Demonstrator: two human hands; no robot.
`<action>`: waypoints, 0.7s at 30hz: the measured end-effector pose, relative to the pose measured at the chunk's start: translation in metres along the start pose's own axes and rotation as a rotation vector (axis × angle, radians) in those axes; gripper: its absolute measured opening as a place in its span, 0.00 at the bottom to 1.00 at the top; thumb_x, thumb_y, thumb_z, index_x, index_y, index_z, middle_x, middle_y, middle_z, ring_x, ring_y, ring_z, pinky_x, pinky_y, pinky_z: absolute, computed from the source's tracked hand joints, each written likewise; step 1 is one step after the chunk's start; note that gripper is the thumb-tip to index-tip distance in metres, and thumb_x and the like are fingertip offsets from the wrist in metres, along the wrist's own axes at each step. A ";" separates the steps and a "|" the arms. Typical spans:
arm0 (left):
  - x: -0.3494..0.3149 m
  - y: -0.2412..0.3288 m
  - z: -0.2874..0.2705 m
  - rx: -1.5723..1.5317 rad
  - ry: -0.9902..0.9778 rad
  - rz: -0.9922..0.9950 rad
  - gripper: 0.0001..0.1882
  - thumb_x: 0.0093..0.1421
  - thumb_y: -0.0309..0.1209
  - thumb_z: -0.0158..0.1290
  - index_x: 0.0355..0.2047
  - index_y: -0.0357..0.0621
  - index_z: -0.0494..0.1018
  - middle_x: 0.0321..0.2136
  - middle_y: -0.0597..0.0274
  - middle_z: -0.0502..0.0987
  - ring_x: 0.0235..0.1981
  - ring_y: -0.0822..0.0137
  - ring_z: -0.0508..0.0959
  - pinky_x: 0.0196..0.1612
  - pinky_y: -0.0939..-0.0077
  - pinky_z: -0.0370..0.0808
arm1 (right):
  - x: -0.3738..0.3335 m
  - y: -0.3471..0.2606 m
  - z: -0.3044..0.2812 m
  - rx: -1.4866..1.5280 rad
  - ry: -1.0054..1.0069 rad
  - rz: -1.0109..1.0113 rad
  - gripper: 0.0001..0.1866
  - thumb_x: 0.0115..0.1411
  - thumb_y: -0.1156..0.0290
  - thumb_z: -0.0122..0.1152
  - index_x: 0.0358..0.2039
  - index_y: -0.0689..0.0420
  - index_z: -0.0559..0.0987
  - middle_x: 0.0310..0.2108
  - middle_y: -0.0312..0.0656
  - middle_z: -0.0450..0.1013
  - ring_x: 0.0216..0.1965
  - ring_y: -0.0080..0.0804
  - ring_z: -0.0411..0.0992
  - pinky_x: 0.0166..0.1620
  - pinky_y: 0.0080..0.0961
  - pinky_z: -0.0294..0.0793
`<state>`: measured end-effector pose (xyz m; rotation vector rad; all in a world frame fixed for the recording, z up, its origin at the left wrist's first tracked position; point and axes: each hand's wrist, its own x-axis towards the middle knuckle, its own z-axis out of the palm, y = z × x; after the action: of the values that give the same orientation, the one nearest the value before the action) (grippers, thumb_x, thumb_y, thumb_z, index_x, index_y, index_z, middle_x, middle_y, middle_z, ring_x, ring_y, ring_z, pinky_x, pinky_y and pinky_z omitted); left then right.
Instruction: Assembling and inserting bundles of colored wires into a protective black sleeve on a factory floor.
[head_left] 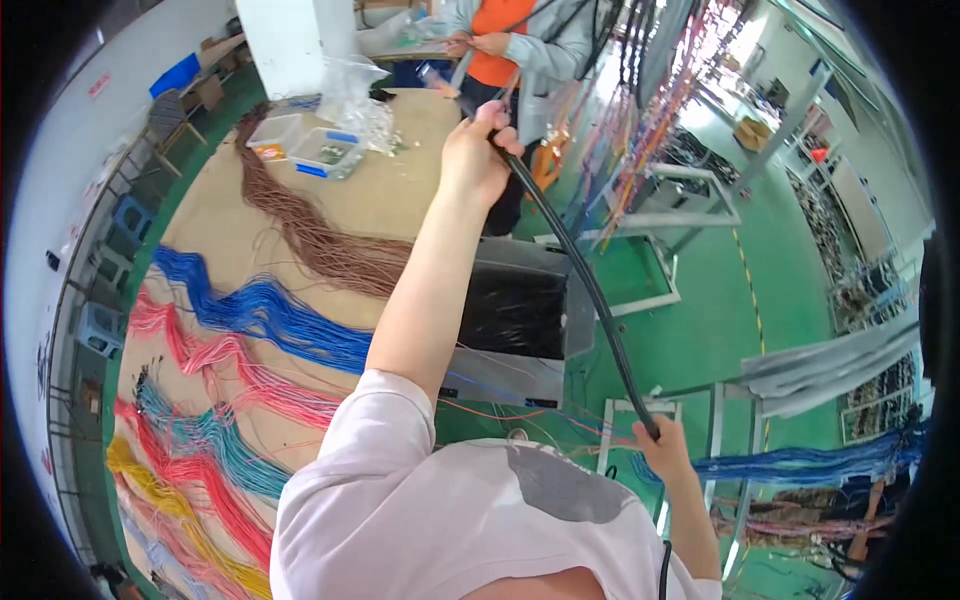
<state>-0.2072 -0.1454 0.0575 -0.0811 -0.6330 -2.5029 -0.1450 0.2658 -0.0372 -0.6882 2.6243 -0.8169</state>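
Observation:
A long black cable, maybe several strands side by side, runs in a gentle curve between my two hands. My left hand is stretched far forward over the table's edge, closed round the cable's upper part. Down at the right, near my body, my right hand is closed round the lower part. Under the cable and my left arm stands a grey bin with a black lining. Bundles of brown wires and blue wires lie on the table beside my left arm.
Red, pink, teal and yellow wires cover the near left of the table. Clear plastic boxes and a plastic bag are at its far end. A person stands ahead. Colourful wires hang over a metal frame at right.

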 end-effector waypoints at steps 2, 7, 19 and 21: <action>-0.018 0.010 0.019 0.066 -0.129 0.106 0.08 0.60 0.32 0.39 0.35 0.41 0.62 0.20 0.66 0.61 0.18 0.73 0.59 0.22 0.77 0.60 | -0.001 0.022 0.016 -0.005 0.009 0.019 0.14 0.46 0.70 0.58 0.14 0.63 0.65 0.09 0.46 0.58 0.12 0.32 0.58 0.17 0.28 0.56; -0.049 0.036 0.035 0.153 -0.385 0.027 0.10 0.59 0.35 0.39 0.33 0.40 0.63 0.22 0.63 0.63 0.20 0.70 0.64 0.27 0.74 0.65 | 0.006 0.054 0.042 -0.010 0.064 -0.006 0.12 0.42 0.75 0.58 0.13 0.62 0.63 0.11 0.49 0.61 0.14 0.43 0.60 0.18 0.30 0.58; -0.075 0.095 0.051 0.094 -0.177 0.169 0.09 0.58 0.31 0.37 0.22 0.42 0.62 0.20 0.63 0.66 0.21 0.70 0.68 0.29 0.78 0.67 | 0.020 0.107 0.036 -0.128 0.077 -0.213 0.06 0.46 0.78 0.53 0.17 0.61 0.67 0.16 0.44 0.63 0.21 0.38 0.64 0.25 0.30 0.61; -0.072 0.119 0.047 -0.042 -0.162 0.130 0.09 0.58 0.29 0.37 0.21 0.43 0.59 0.14 0.73 0.55 0.13 0.80 0.52 0.19 0.85 0.54 | 0.024 0.116 0.017 -0.056 -0.052 0.065 0.06 0.48 0.76 0.52 0.17 0.61 0.67 0.13 0.39 0.62 0.18 0.28 0.64 0.23 0.26 0.63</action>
<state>-0.0872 -0.1757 0.1361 -0.3333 -0.6195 -2.4004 -0.1988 0.3295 -0.1227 -0.6259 2.6172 -0.7000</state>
